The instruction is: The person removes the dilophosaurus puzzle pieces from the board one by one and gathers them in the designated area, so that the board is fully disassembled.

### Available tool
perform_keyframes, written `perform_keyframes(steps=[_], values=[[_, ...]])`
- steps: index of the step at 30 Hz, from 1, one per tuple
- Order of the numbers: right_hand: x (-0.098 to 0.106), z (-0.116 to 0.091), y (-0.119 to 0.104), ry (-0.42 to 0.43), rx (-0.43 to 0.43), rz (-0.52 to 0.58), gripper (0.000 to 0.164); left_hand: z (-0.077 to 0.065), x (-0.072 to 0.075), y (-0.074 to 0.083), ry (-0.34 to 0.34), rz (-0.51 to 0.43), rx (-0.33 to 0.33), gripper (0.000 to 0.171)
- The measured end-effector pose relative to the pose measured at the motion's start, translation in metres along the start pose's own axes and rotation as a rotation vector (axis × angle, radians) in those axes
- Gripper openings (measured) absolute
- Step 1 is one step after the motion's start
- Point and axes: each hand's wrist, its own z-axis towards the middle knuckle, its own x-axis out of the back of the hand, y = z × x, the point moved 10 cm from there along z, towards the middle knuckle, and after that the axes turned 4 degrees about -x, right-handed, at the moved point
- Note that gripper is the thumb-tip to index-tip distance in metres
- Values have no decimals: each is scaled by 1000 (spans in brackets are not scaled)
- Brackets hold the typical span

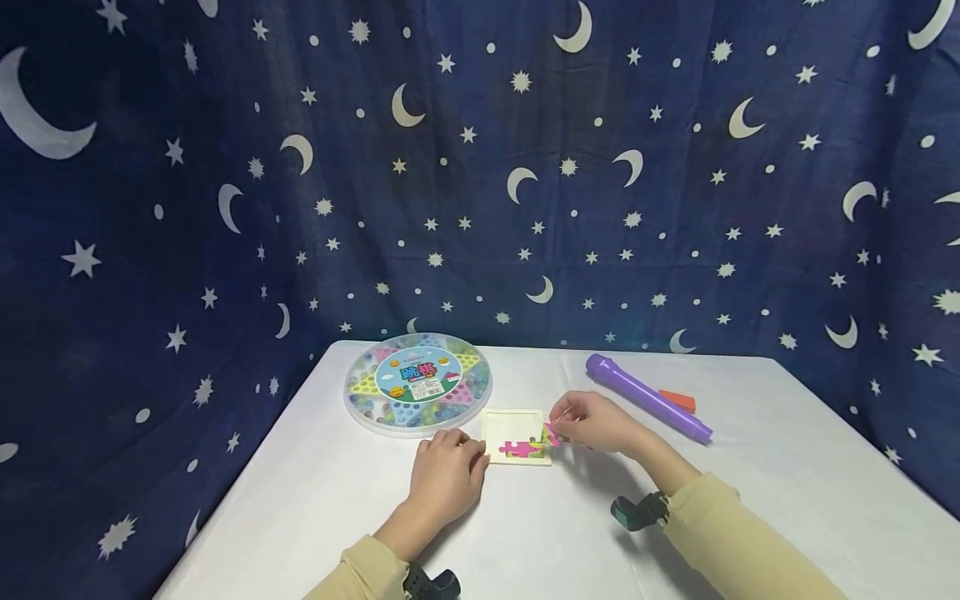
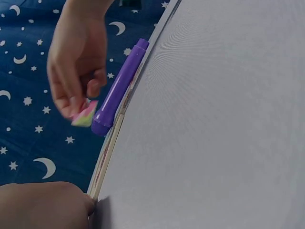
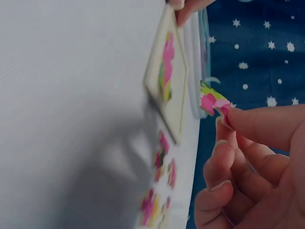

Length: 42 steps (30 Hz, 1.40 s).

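A small cream puzzle tray (image 1: 512, 426) lies on the table, with pink and green jigsaw pieces (image 1: 521, 450) along its near side. My left hand (image 1: 446, 477) holds the tray at its left edge, fingers bent and thumb by the near corner. Over the tray's right side, my right hand (image 1: 596, 422) pinches a pink and yellow-green jigsaw piece (image 3: 214, 101) between thumb and fingertips. That piece is raised off the surface in the right wrist view. Several loose pieces (image 3: 150, 207) lie beside the tray there; in the head view the right hand hides them.
A round, clear-lidded board game box (image 1: 480, 392) with marbles stands behind the tray on the left. To the back right lie a purple tube-shaped toy (image 1: 648, 400) and an orange block (image 1: 678, 401). A starry blue curtain (image 1: 465, 208) hangs behind the white table (image 1: 750, 467).
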Motion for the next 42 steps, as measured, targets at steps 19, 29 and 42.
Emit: perform_keyframes(steps=[19, 29, 42], values=[[-15, -23, 16, -24, 110, -134, 14, 0, -1, -1, 6, -20, 10, 16], [-18, -21, 17, -7, 81, -148, 17, 1, -1, -2, -4, -20, 15, 17], [-43, -7, -22, -5, 203, -138, 15, 0, -2, -2, 1, -21, 12, 17]])
